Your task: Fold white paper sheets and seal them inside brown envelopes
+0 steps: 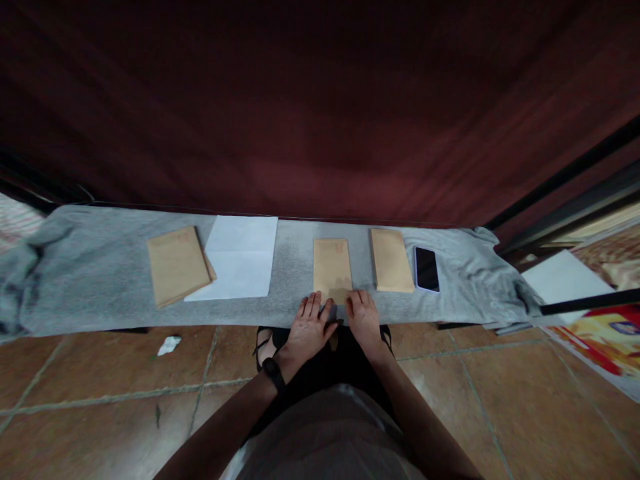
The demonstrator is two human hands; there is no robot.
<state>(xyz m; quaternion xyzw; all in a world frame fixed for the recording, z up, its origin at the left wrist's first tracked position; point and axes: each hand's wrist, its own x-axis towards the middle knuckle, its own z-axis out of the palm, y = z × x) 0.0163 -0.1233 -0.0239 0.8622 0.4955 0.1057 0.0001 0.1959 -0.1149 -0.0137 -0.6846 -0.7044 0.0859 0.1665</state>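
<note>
A brown paper envelope [332, 263] lies on the grey cloth straight before me, a small red print near its top right corner. My left hand [309, 327] rests at its near left edge, fingers stretched out and lying on the envelope and cloth. A dark band is on that wrist. At the near right corner, my right hand [363, 318] has its fingers bent and pressed together on the envelope's darker near end, which looks like its flap. The fingertips partly cover that end.
To the right lie a stack of brown envelopes [393, 261] and a phone [427, 269]. Leftward are white paper sheets [245, 257], overlapped by another envelope stack [179, 265]. A dark red curtain [300, 120] hangs behind the narrow cloth-covered surface. White scrap [169, 345] lies on the tiled floor.
</note>
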